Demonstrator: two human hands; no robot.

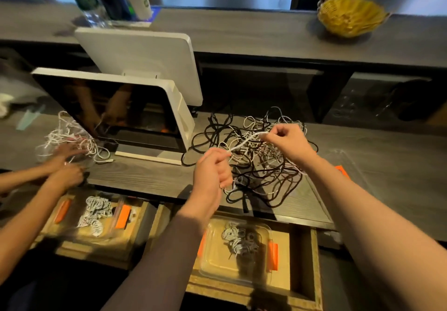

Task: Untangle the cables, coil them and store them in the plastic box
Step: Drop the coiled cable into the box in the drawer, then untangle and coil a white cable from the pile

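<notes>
A tangle of black and white cables [256, 160] lies on the grey counter right of the monitor. A white cable [244, 142] is stretched between my hands above the pile. My left hand [212, 172] grips its lower end, fingers curled. My right hand [287, 141] pinches the upper end, a little higher and to the right. Below the counter, in an open wooden drawer, a clear plastic box [217, 260] with orange clips holds several coiled cables [238, 238]. A clear lid with an orange clip [348, 170] lies on the counter to my right.
A white point-of-sale monitor [113, 112] stands on the counter at left. Another person's hands [67, 165] work on a white cable tangle [70, 136] beside it, with a second box of coils [96, 214] in a drawer below. A wicker basket [348, 15] sits on the upper ledge.
</notes>
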